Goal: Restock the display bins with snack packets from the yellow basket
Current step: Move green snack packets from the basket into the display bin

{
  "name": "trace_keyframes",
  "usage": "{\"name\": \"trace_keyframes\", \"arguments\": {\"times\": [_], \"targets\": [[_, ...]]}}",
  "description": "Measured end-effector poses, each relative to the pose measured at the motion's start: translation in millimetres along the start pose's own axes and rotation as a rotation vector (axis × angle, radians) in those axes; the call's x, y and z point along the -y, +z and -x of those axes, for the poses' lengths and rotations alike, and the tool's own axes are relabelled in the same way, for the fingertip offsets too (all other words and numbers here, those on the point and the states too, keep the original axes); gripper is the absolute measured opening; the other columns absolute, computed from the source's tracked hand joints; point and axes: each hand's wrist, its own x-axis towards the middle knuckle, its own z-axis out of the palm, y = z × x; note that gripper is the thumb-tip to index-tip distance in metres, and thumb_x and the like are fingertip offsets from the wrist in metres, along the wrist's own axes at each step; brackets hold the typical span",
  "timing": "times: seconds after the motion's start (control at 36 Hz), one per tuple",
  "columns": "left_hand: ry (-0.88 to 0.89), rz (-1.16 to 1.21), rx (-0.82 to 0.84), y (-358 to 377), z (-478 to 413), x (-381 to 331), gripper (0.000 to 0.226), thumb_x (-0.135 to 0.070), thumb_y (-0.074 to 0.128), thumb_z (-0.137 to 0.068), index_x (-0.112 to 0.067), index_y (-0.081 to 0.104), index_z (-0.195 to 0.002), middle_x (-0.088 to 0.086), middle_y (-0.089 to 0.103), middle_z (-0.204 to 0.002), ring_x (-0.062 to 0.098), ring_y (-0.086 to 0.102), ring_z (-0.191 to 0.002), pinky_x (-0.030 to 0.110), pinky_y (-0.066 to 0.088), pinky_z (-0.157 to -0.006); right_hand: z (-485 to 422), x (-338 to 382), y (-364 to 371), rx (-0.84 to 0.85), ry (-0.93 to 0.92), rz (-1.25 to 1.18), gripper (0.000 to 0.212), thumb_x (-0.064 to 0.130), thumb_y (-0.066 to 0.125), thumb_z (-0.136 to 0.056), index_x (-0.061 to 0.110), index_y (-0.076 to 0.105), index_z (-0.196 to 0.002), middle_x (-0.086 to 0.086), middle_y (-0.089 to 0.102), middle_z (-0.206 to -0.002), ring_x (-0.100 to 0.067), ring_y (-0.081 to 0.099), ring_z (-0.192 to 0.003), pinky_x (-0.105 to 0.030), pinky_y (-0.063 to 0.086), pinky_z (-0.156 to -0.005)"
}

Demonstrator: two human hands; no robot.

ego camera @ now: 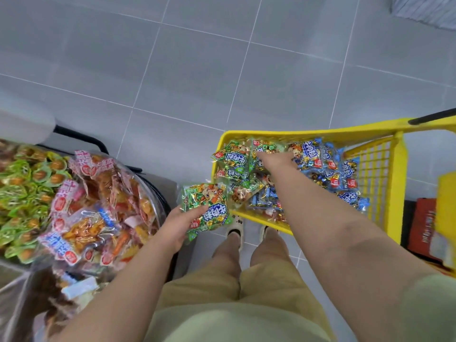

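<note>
**Restocking barely begun, basket heaped**

From where I stand, most of the job looks to be ahead. The yellow basket point(308, 134) on the floor at the person's right is piled with snack packets: green packets point(232, 159) at its near-left end and blue packets point(328, 164) towards the mesh side. Only one green packet point(207, 206) is out of it. That one sits in the left grip point(177, 223), thumb across its face and fingers underneath, held in the air between the basket and the display.

The right grip point(276, 161) is down among the green packets in the basket, fingertips buried in the pile. It touches them, but I cannot tell whether it has closed on one or merely rests there.

To the left, the round clear bin point(161, 206) is already mounded with pink-labelled packets point(98, 201), and beside it lies a spread of green-wrapped snacks point(19, 188). Neither matches the packets in the basket, so the bin meant for them may be out of sight. My guess is a handful is being gathered first, then carried across to the display.
</note>
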Motion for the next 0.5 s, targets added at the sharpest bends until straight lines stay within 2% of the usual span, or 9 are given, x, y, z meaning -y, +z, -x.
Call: {"name": "trace_keyframes", "arguments": {"times": [0.11,0.14,0.19,0.22,0.33,0.36,0.42,0.44,0.5], "targets": [[-0.013,0.018,-0.015,1,4,6,0.105,-0.043,0.084,-0.055,-0.01,0.036,-0.143,0.009,0.047,-0.143,0.03,0.042,-0.131,0.049,0.026,-0.112,-4,-11,-5,0.035,-0.03,-0.107,0.108,0.046,0.079,-0.064,0.022,0.011,-0.144,-0.016,0.034,-0.145,-0.042,0.038,-0.128,-0.052,0.037,-0.099],[-0.022,0.019,-0.015,1,4,7,0.098,-0.041,0.084,-0.057,-0.01,0.041,-0.139,0.008,0.052,-0.138,0.03,0.044,-0.13,0.048,0.029,-0.111,-5,-14,-8,0.053,-0.04,-0.166,0.108,0.041,0.081,-0.065,0.023,0.01,-0.145,-0.015,0.031,-0.148,-0.042,0.036,-0.129,-0.052,0.036,-0.1],[-0.027,0.02,0.002,3,7,6,0.065,-0.035,0.083,-0.064,-0.014,0.055,-0.119,0.005,0.063,-0.121,0.029,0.051,-0.124,0.041,0.039,-0.099,-4,-24,-15,0.056,-0.049,-0.283,0.109,0.034,0.084,-0.064,0.021,0.014,-0.146,-0.013,0.03,-0.15,-0.04,0.035,-0.132,-0.052,0.035,-0.101],[-0.031,0.026,0.009,3,8,5,0.056,-0.031,0.082,-0.066,-0.015,0.057,-0.113,0.005,0.066,-0.116,0.03,0.053,-0.121,0.039,0.041,-0.094,-2,-30,-20,0.06,-0.047,-0.321,0.11,0.035,0.085,-0.063,0.018,0.017,-0.146,-0.012,0.032,-0.149,-0.039,0.036,-0.132,-0.052,0.035,-0.102],[-0.022,0.079,0.052,6,15,-1,0.076,-0.027,0.083,-0.064,-0.004,0.051,-0.129,0.015,0.062,-0.124,0.035,0.054,-0.122,0.052,0.038,-0.107,21,-48,-40,0.265,-0.049,-0.425,0.116,0.047,0.087,-0.055,0.013,0.024,-0.147,-0.009,0.033,-0.15,-0.031,0.034,-0.135,-0.051,0.03,-0.108],[-0.016,0.088,0.06,7,19,-4,0.076,-0.026,0.083,-0.064,-0.003,0.051,-0.129,0.015,0.064,-0.121,0.033,0.057,-0.118,0.05,0.042,-0.103,29,-51,-45,0.328,-0.077,-0.442,0.12,0.049,0.087,-0.05,0.014,0.025,-0.147,-0.008,0.033,-0.15,-0.029,0.034,-0.135,-0.05,0.029,-0.11],[-0.001,0.11,0.056,9,28,-9,0.066,-0.026,0.082,-0.062,-0.007,0.055,-0.119,0.01,0.069,-0.109,0.026,0.064,-0.102,0.038,0.052,-0.082,48,-55,-55,0.43,-0.141,-0.466,0.13,0.051,0.087,-0.042,0.017,0.021,-0.148,-0.007,0.033,-0.15,-0.027,0.034,-0.135,-0.052,0.029,-0.11],[0.014,0.12,0.058,10,32,-11,0.063,-0.027,0.081,-0.062,-0.009,0.056,-0.116,0.008,0.071,-0.103,0.023,0.066,-0.095,0.033,0.051,-0.073,57,-56,-59,0.473,-0.168,-0.47,0.132,0.05,0.087,-0.039,0.017,0.021,-0.148,-0.008,0.035,-0.149,-0.027,0.037,-0.134,-0.052,0.03,-0.11],[0.052,0.146,0.053,12,40,-13,0.063,-0.028,0.079,-0.064,-0.008,0.057,-0.12,0.005,0.074,-0.097,0.019,0.069,-0.088,0.029,0.051,-0.069,70,-57,-65,0.556,-0.214,-0.458,0.125,0.042,0.087,-0.045,0.016,0.021,-0.148,-0.009,0.046,-0.141,-0.025,0.047,-0.125,-0.052,0.034,-0.107]]}}
